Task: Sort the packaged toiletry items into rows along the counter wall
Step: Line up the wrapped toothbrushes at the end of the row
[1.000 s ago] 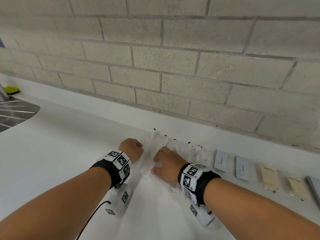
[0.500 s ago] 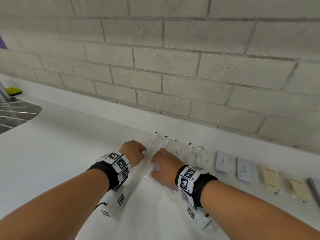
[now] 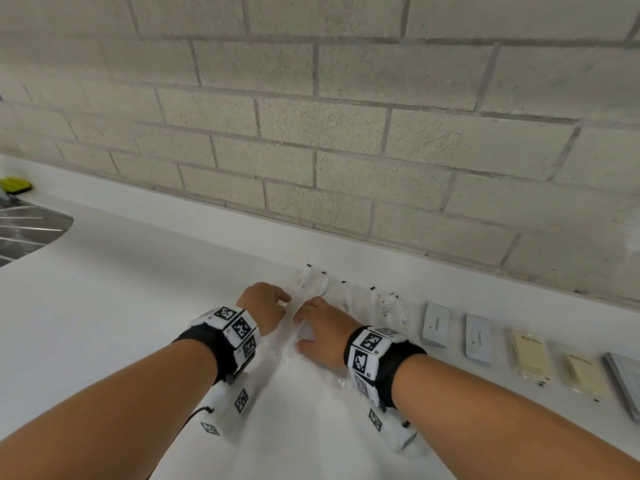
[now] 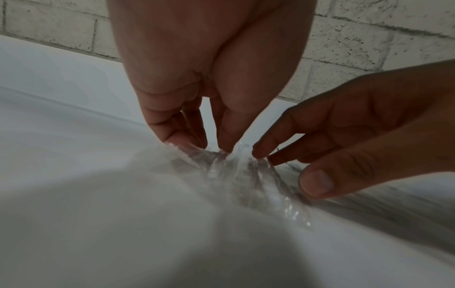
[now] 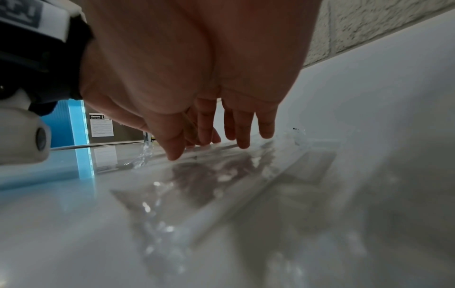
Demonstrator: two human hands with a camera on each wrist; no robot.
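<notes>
Left hand [image 3: 265, 306] down on white worktop [image 3: 104, 306], fingertips [image 4: 177, 140] pinching edge of clear plastic packet [image 3: 294, 327], crinkled film bunched under them. Right hand [image 3: 322, 332] just beside, fingers [image 5: 242, 136] fairly straight and pointing down, tips touching the same clear packet; not curled round it. Clear packet lying flat between both hands, long axis toward brick wall [image 3: 346, 133], near upstand. More clear-wrapped packets [image 3: 386, 306] in a row just right of it, small black marks at far ends; contents not clear. Further right along wall: two pale grey sachets [image 3: 436, 323] with small vertical print, too small to read; two cream bars [image 3: 530, 355] in clear wrap, faint lettering, unreadable; grey flat pack [image 3: 627, 382] at frame edge. Wrist bands [image 3: 370, 348] with black-and-white square markers on both wrists. Sink drainer [image 3: 31, 230] far left, yellow-green item [image 3: 15, 184] behind it. Right wrist view: notice sheet [image 5: 101, 124] in background, header starts "Heaters", rest illegible.
</notes>
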